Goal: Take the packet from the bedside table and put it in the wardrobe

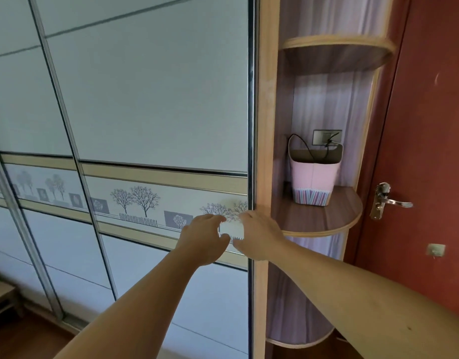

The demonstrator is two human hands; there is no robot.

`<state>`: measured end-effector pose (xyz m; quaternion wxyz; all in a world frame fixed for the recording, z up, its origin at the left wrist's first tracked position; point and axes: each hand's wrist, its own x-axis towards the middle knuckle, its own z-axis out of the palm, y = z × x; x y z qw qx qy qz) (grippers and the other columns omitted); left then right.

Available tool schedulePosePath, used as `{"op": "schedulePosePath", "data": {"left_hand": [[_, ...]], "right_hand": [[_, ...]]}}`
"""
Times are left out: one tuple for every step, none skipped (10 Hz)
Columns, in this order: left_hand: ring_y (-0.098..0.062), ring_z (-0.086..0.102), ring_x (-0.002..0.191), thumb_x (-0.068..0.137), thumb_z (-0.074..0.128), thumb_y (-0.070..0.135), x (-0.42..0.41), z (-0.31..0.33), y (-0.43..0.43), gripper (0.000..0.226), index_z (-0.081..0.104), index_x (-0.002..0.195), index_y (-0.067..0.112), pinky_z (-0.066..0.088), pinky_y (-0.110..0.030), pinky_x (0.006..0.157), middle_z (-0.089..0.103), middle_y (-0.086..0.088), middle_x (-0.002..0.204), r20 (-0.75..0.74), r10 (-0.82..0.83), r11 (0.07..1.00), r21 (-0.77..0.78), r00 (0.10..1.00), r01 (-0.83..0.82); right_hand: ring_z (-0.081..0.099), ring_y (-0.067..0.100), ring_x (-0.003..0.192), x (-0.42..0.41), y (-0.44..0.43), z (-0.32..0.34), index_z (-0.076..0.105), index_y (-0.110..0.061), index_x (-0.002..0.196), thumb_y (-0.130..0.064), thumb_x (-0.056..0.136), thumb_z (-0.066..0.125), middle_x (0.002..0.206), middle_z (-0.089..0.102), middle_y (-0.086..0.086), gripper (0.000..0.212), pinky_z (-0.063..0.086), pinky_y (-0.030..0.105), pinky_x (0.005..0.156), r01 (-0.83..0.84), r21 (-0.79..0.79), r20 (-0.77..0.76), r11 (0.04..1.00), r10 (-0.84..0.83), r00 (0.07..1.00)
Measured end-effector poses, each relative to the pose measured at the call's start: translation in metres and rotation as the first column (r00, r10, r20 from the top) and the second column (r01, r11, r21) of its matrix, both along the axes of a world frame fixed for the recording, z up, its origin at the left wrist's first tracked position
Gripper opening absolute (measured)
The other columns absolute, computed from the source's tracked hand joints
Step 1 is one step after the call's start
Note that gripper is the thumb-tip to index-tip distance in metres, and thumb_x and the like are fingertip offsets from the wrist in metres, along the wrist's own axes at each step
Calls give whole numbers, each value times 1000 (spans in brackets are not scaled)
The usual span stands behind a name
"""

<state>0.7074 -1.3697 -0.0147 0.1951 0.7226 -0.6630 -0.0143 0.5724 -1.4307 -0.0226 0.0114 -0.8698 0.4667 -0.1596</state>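
Both hands reach to the right edge of the closed wardrobe door (pixel 150 99); left hand (pixel 206 238) and right hand (pixel 259 235) are half-curled, holding nothing

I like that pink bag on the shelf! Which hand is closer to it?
Right. The right hand is at the wardrobe door's edge, just left of and below the pink bag. The left hand is farther left, out on the sliding door.
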Motion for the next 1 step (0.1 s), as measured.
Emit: {"op": "schedulePosePath", "data": {"left_hand": [[-23, 41, 134, 88, 49, 35, -1, 10, 11, 52, 44, 139, 24, 36, -48, 109, 47, 0, 146, -10, 5, 999, -34, 1000, -6]], "right_hand": [[53, 28, 117, -12, 12, 12, 49, -16, 123, -43, 83, 55, 126, 55, 5, 48, 46, 44, 94, 67, 151, 119, 986, -85, 989]]}}
